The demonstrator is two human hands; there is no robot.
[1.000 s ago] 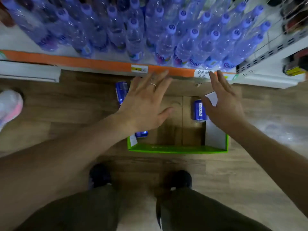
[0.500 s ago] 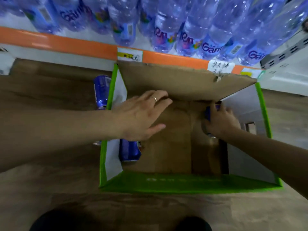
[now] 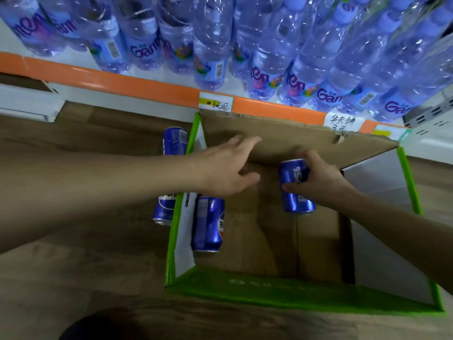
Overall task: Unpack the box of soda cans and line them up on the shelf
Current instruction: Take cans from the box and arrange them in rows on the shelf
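Blue aluminium marked the can (image 3: 295, 186) that the right hand (image 3: 323, 181) gripped inside the box (image 3: 282, 292), fingers curled round its upper half and thumb across its front, the can tilted a little above the brown cardboard floor near the far flap. A second can (image 3: 208, 224) lay on its side on the box floor, tight against the left wall with its white inner face. Those two were the only cans within the green-edged box. Outside it, on the wooden floor (image 3: 73, 278), two more blue cans showed just beside the left wall: one (image 3: 174, 141) near the far corner and another (image 3: 163, 209) nearer, partly hidden under the left forearm. That made four cans counted. The left hand (image 3: 225, 168) reached over the box's left wall with fingers straight and loosely spread, holding nothing, a ring on one finger; its fingertips were at the lower part of the far cardboard flap, though whether they touched it could not be told. Beyond the box ran the shelf (image 3: 137, 83) with its orange edge strip, two handwritten price tags on it, and rows of clear water bottles (image 3: 210, 45) crowded above, too many and too overlapped to count.
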